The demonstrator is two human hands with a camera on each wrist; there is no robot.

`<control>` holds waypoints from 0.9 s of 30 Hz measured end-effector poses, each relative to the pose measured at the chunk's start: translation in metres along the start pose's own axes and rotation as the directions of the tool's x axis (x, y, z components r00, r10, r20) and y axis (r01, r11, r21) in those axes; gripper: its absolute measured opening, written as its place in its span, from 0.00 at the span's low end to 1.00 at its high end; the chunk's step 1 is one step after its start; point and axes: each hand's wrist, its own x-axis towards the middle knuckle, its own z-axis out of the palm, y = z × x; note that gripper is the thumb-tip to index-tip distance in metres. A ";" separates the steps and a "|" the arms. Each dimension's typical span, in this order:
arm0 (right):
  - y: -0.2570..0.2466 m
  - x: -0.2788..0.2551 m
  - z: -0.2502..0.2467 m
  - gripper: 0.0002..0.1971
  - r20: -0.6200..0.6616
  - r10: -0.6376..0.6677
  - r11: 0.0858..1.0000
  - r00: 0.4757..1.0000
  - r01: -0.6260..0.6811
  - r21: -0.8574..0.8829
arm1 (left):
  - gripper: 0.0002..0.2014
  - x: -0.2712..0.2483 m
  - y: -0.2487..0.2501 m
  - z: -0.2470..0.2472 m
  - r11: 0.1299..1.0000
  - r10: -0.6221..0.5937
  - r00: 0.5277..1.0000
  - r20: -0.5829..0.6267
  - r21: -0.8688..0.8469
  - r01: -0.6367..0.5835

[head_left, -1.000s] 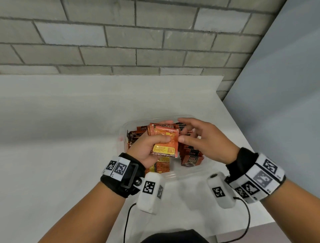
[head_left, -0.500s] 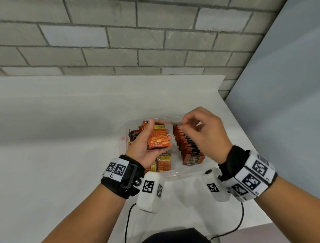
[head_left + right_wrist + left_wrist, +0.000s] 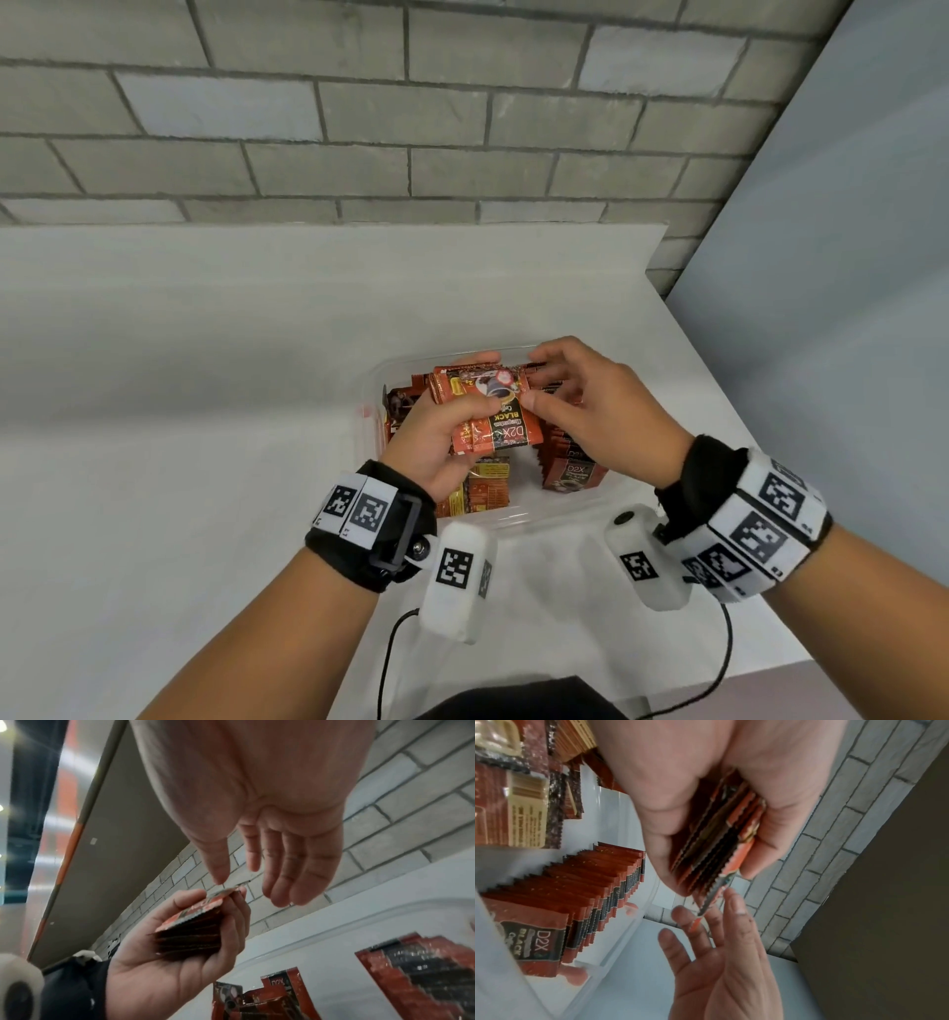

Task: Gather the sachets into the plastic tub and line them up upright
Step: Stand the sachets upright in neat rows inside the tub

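My left hand (image 3: 488, 383) grips a stack of orange and black sachets (image 3: 495, 426) just above the clear plastic tub (image 3: 513, 520). The stack (image 3: 718, 841) sits between its thumb and curled fingers. My right hand (image 3: 536, 383) is at the stack's right edge, fingers nearly straight, thumb and fingertips touching the top sachet's corner (image 3: 226, 892). A row of upright sachets (image 3: 570, 462) stands along the tub's right side, seen close (image 3: 577, 892). Several loose sachets (image 3: 482, 493) lie flat in the tub's left part under my left hand.
The tub stands on a white table (image 3: 179, 462) near its right edge (image 3: 744, 437). A grey brick wall (image 3: 411, 128) rises behind and a grey panel (image 3: 847, 308) to the right. Cables (image 3: 724, 658) hang from the wrist cameras at the table's front.
The right hand, raised and pinched over the upright row half a second ago, has come back to the stack. The left hand has turned the stack so its printed front faces up.
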 end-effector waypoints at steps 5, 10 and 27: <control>-0.002 -0.003 0.005 0.19 0.109 0.174 0.955 0.979 -0.195 0.224 | 0.26 0.002 0.001 0.002 0.998 0.059 0.997 -0.057 -0.026 -0.061; -0.006 -0.001 0.007 0.10 0.031 0.064 0.950 0.997 -0.070 0.305 | 0.18 0.001 0.001 -0.002 0.998 0.043 0.998 -0.040 -0.038 -0.044; -0.010 0.009 -0.003 0.18 0.023 0.133 0.936 0.991 -0.133 0.327 | 0.24 0.001 -0.002 -0.005 0.995 0.027 0.999 0.047 0.099 -0.032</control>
